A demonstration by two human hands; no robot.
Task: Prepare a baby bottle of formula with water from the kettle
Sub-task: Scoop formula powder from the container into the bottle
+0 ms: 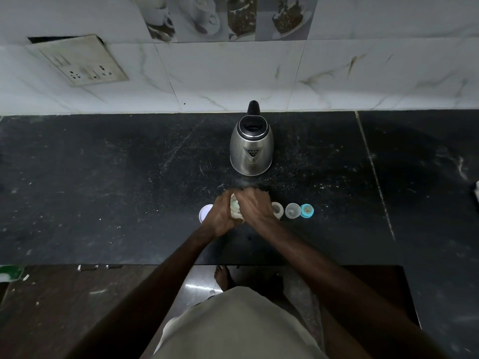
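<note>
Dark bench (103, 190) below tiled wall: left hand (220, 216) and right hand (255, 207) curl fingers round the bottle (235, 209); kettle (251, 149) stands straight beyond, handle on its far side.

Just in front of the kettle (251, 149), the left hand (220, 216) and right hand (255, 206) clasp a pale container (235, 207). A white lid (204, 212) lies to the kettle's front-left, and a clear cap (292, 210) and teal ring (307, 211) to its front-right.

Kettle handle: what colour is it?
The kettle handle is black; head view shows it best.
</note>
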